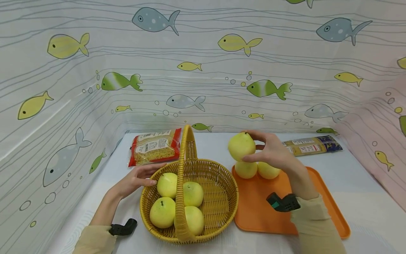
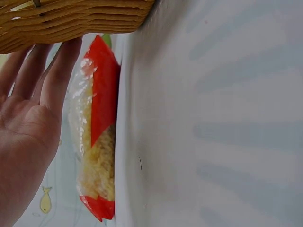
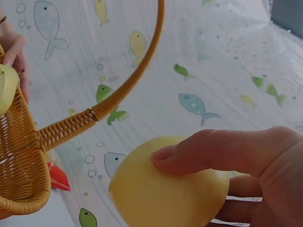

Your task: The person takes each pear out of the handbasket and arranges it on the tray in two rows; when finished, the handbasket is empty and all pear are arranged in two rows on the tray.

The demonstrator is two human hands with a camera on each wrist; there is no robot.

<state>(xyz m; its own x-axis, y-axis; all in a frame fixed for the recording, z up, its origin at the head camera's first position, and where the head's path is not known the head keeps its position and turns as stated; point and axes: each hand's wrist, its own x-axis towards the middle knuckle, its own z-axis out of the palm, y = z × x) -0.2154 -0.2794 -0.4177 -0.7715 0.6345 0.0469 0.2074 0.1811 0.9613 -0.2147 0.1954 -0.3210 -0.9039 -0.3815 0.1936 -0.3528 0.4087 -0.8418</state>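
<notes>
My right hand holds a round yellow pear between thumb and fingers, above the orange tray. In the right wrist view the thumb presses on the near side of this pear. Two more pears sit at the tray's back left corner. A woven basket with a tall handle stands left of the tray, with several pears in its left half. My left hand touches the basket's left rim. The left wrist view shows its fingers mostly straight against the basket wall; their tips are hidden.
Behind the basket on the left lies a red-edged bag of pasta. A long packet of noodles lies behind the tray on the right. A fish-patterned sheet rises behind the white table and along both sides.
</notes>
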